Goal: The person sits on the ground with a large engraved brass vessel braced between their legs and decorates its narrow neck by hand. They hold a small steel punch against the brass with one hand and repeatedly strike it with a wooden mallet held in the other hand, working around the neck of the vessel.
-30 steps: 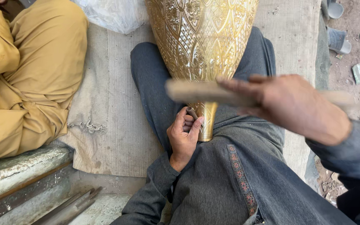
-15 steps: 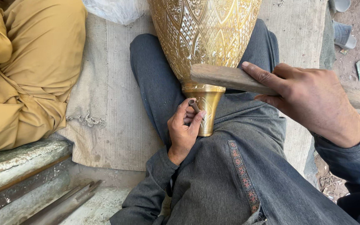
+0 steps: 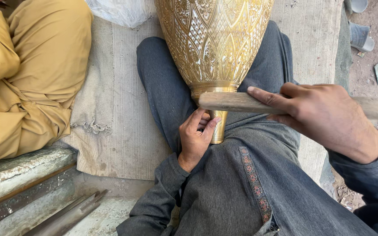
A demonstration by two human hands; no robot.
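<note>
While the left hand point(image 3: 195, 140) grips the brass vase point(image 3: 213, 43) by its narrow foot, the right hand point(image 3: 324, 116) clasps a wooden stick point(image 3: 230, 102); white plastic bag point(image 3: 119, 11) at top.

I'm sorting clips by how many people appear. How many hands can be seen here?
2. The left hand grips the narrow neck of the engraved brass vase; the right hand holds a wooden stick across it. The neighbour in yellow clothing shows no hands; they may be hidden.
</note>
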